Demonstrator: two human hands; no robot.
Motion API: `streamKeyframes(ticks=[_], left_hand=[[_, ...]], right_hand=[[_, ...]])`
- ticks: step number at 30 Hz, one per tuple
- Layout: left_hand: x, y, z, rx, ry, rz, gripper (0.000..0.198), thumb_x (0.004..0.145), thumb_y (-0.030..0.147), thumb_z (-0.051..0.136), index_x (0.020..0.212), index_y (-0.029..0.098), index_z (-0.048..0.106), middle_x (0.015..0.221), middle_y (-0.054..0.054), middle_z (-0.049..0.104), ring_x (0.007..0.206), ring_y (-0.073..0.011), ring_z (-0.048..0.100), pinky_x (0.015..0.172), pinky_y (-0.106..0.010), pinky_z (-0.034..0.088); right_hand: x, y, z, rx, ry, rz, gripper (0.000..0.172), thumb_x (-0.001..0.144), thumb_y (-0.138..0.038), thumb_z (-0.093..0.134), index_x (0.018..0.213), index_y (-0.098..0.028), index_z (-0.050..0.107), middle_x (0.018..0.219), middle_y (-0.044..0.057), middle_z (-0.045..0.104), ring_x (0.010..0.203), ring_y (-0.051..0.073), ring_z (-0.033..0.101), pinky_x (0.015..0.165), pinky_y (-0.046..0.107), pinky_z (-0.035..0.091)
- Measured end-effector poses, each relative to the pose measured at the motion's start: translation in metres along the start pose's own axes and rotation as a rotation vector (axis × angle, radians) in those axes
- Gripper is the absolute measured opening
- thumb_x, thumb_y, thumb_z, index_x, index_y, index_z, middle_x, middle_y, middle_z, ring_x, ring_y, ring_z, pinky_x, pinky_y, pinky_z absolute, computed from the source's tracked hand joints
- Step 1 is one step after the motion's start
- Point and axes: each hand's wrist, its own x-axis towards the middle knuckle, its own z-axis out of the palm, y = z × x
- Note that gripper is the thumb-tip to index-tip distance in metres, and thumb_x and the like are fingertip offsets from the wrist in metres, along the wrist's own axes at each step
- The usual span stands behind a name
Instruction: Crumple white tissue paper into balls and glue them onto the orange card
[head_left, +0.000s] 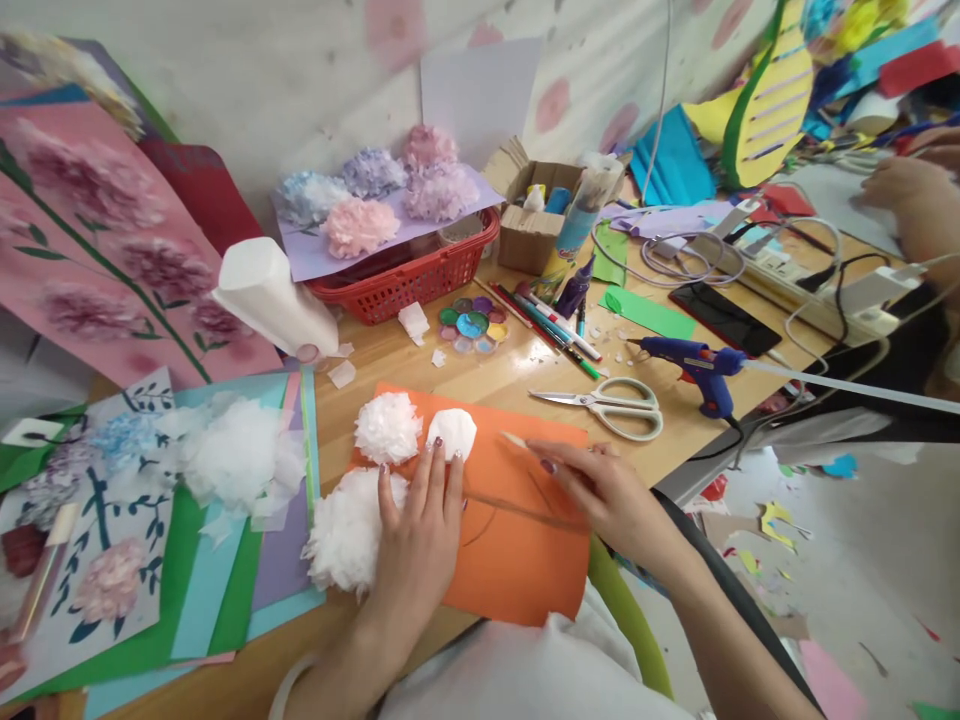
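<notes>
My left hand (424,535) lies flat with fingers spread on the orange sheet (525,585), its fingertips on a white round piece of paper (455,430). Beside it are a fluffy white paper flower (388,427) and a second white flower (345,535), partly hidden by the hand. My right hand (600,490) is closed around a thin pale-tipped stick (513,439) over the sheet's right half; whether it is a brush or a pencil I cannot tell. Brown lines (525,510) run across the sheet below it.
Scissors (600,402) and a blue glue gun (697,365) lie to the right. Behind are pens (551,330), a paint palette (472,325) and a red basket (420,280). White tissue (232,455) sits left on colored sheets. Another person's hand (907,195) is far right.
</notes>
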Motion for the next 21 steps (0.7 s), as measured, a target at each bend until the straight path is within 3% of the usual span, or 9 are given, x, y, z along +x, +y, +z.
streamKeyframes(ticks=[4, 7, 9, 11, 13, 15, 18, 21], left_hand=[[-0.004, 0.007, 0.006, -0.031, -0.005, -0.008, 0.049, 0.094, 0.008, 0.031, 0.132, 0.007, 0.062, 0.148, -0.015, 0.051, 0.135, -0.0264, 0.052, 0.122, -0.05, -0.012], [-0.005, 0.006, 0.008, -0.046, 0.013, 0.0, 0.049, 0.093, 0.009, 0.033, 0.132, 0.007, 0.063, 0.148, -0.014, 0.051, 0.136, -0.0251, 0.051, 0.124, -0.046, -0.006], [-0.004, 0.006, 0.009, -0.035, 0.033, 0.004, 0.049, 0.093, 0.009, 0.034, 0.131, 0.006, 0.064, 0.148, -0.015, 0.052, 0.135, -0.0254, 0.053, 0.125, -0.044, -0.004], [-0.003, 0.006, 0.01, -0.021, 0.052, 0.002, 0.049, 0.092, 0.01, 0.033, 0.13, 0.006, 0.064, 0.147, -0.015, 0.053, 0.133, -0.0259, 0.054, 0.125, -0.044, -0.004], [-0.003, 0.006, 0.01, -0.012, 0.064, -0.001, 0.049, 0.093, 0.01, 0.032, 0.129, 0.007, 0.065, 0.145, -0.014, 0.055, 0.133, -0.0254, 0.055, 0.125, -0.044, -0.003], [-0.004, 0.006, 0.011, -0.011, 0.068, -0.005, 0.049, 0.092, 0.01, 0.032, 0.129, 0.007, 0.065, 0.144, -0.014, 0.056, 0.132, -0.0248, 0.055, 0.126, -0.044, 0.001], [-0.005, 0.006, 0.013, -0.016, 0.063, -0.002, 0.049, 0.092, 0.01, 0.034, 0.13, 0.008, 0.064, 0.144, -0.014, 0.057, 0.133, -0.0249, 0.055, 0.125, -0.045, 0.013], [-0.006, 0.005, 0.014, -0.018, 0.06, 0.004, 0.051, 0.089, 0.01, 0.035, 0.131, 0.008, 0.064, 0.144, -0.014, 0.057, 0.133, -0.0252, 0.054, 0.122, -0.045, 0.025]], right_hand=[[0.017, 0.002, -0.001, 0.002, 0.122, 0.04, 0.033, 0.101, -0.031, 0.037, 0.109, -0.021, 0.067, 0.086, 0.008, 0.072, 0.077, 0.025, 0.061, 0.073, 0.036, 0.045], [0.044, -0.005, 0.008, 0.037, 0.037, -0.029, 0.027, 0.1, -0.026, 0.036, 0.098, -0.019, 0.062, 0.088, 0.009, 0.07, 0.078, 0.023, 0.062, 0.071, 0.033, 0.045], [0.063, -0.009, 0.013, 0.002, -0.052, -0.137, 0.017, 0.096, -0.023, 0.047, 0.104, -0.018, 0.062, 0.091, 0.008, 0.071, 0.079, 0.022, 0.063, 0.08, 0.035, 0.043], [0.081, -0.01, 0.015, -0.032, -0.147, -0.233, 0.024, 0.091, -0.018, 0.057, 0.114, -0.02, 0.063, 0.095, 0.005, 0.074, 0.082, 0.021, 0.065, 0.088, 0.036, 0.04], [0.094, -0.009, 0.016, -0.06, -0.242, -0.278, 0.027, 0.089, -0.014, 0.059, 0.115, -0.022, 0.065, 0.092, 0.003, 0.075, 0.08, 0.019, 0.066, 0.084, 0.032, 0.04], [0.102, -0.008, 0.017, -0.094, -0.303, -0.293, 0.018, 0.09, -0.013, 0.058, 0.103, -0.021, 0.069, 0.083, 0.002, 0.075, 0.074, 0.017, 0.066, 0.076, 0.028, 0.04], [0.106, -0.008, 0.016, -0.142, -0.317, -0.314, 0.015, 0.091, -0.012, 0.058, 0.083, -0.02, 0.068, 0.076, 0.0, 0.074, 0.07, 0.016, 0.065, 0.08, 0.029, 0.037], [0.107, -0.01, 0.013, -0.193, -0.274, -0.306, 0.019, 0.092, -0.012, 0.056, 0.079, -0.019, 0.067, 0.079, 0.003, 0.075, 0.073, 0.018, 0.066, 0.089, 0.035, 0.032]])
